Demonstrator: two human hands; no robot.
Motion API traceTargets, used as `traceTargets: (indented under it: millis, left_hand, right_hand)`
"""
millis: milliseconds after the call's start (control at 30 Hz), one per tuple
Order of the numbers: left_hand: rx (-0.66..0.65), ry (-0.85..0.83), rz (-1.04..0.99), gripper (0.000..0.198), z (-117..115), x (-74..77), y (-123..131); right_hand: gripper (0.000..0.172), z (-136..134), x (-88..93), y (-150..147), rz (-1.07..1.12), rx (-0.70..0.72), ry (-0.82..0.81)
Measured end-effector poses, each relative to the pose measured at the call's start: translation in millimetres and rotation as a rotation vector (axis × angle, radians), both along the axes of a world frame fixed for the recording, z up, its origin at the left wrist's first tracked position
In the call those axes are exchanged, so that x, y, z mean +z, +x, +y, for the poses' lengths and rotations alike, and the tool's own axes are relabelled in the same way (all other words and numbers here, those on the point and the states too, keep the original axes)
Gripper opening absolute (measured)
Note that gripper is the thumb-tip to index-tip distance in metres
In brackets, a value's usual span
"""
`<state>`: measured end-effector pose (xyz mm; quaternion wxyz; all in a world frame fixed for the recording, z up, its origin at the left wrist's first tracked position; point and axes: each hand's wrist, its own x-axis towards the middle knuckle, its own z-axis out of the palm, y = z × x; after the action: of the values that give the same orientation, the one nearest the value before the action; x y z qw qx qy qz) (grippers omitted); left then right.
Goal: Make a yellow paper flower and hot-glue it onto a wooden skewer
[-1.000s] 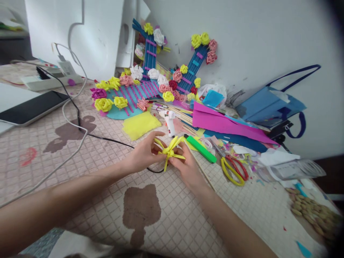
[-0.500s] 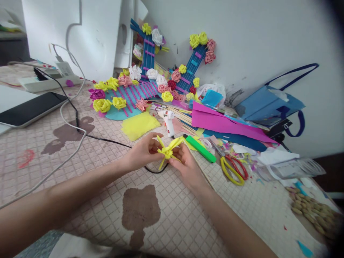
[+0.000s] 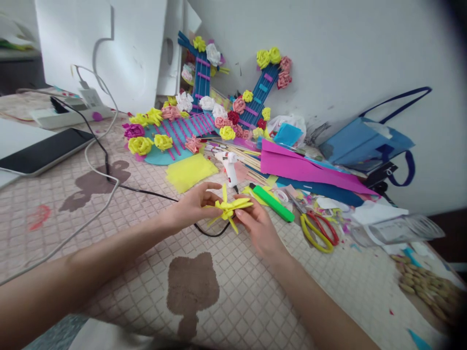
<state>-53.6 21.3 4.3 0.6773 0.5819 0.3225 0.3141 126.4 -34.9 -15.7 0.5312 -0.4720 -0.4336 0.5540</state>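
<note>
Between both hands is a yellow paper flower (image 3: 226, 209) with several thin petals sticking out. My left hand (image 3: 199, 206) pinches its left side between thumb and fingers. My right hand (image 3: 257, 221) grips the petals on its right side. Just beyond the hands a white glue gun (image 3: 230, 170) stands on the table, and its black cord passes beneath the flower. A stack of yellow crepe paper (image 3: 191, 171) lies farther back to the left. A green box cutter (image 3: 273, 203) rests right of my right hand.
Scissors (image 3: 316, 228) with yellow and red handles lie at the right among paper scraps. Behind stands a blue craft piece (image 3: 200, 85) decorated with paper flowers. A tablet (image 3: 45, 151) and a power strip (image 3: 54, 117) are at left, a blue bag (image 3: 365, 141) at right.
The yellow flower has been turned in the hands, so its petals now point in different directions. My fingers have shifted slightly around it, and the camera view has moved a little.
</note>
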Motion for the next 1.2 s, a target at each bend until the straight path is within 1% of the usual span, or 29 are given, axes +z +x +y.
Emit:
traceTargets:
  millis: [200,300,467,600,733,800,900,967,1000,1067,1100,1133,1200]
  left_hand:
    - [0.028,0.013,0.052,0.061,-0.4,2.0,-3.4]
    - [0.002,0.052,0.069,0.060,2.7,0.5,-5.9]
    - [-0.058,0.109,0.090,0.060,6.9,-1.1,-7.4]
    - [-0.031,0.036,0.094,0.055,6.3,2.8,-7.9]
    - [-0.025,-0.038,0.119,0.060,5.5,4.1,-8.4]
    - [-0.010,-0.053,0.124,0.062,5.4,3.1,-8.2]
    - [0.009,-0.048,0.122,0.061,6.3,2.1,-8.7]
    - [0.013,-0.029,0.128,0.061,8.3,2.2,-10.5]
    - [0.014,-0.018,0.136,0.062,9.8,2.4,-11.8]
    - [0.008,-0.009,0.143,0.063,13.9,2.5,-15.2]
    - [0.000,-0.011,0.140,0.065,16.2,2.4,-17.0]
    - [-0.008,-0.013,0.133,0.067,18.6,2.2,-18.6]
    - [-0.031,-0.013,0.124,0.069,22.9,1.8,-21.2]
  right_hand:
    - [0.032,-0.9,6.1,0.3,-0.019,0.035,-0.001]
    - [0.030,0.4,8.2,4.4,-0.061,0.045,0.024]
    - [0.021,3.9,6.3,9.3,-0.194,0.019,0.037]
    - [0.019,5.0,5.0,9.0,-0.179,0.000,0.017]
    - [0.018,3.9,3.5,6.9,-0.144,-0.035,0.029]
    - [0.017,3.1,2.3,5.6,-0.152,-0.025,0.037]
    - [0.017,3.5,4.2,7.1,-0.205,0.036,0.049]
    - [0.019,5.2,10.0,14.1,-0.287,0.042,0.078]
    - [0.021,6.5,14.1,20.0,-0.350,0.017,0.105]
    - [0.021,8.9,23.2,35.6,-0.525,-0.081,0.180]
    - [0.019,9.8,27.4,44.4,-0.655,-0.124,0.215]
    - [0.016,10.3,30.9,53.0,-0.804,-0.133,0.236]
    - [0.010,10.2,33.9,67.6,-1.096,-0.074,0.222]
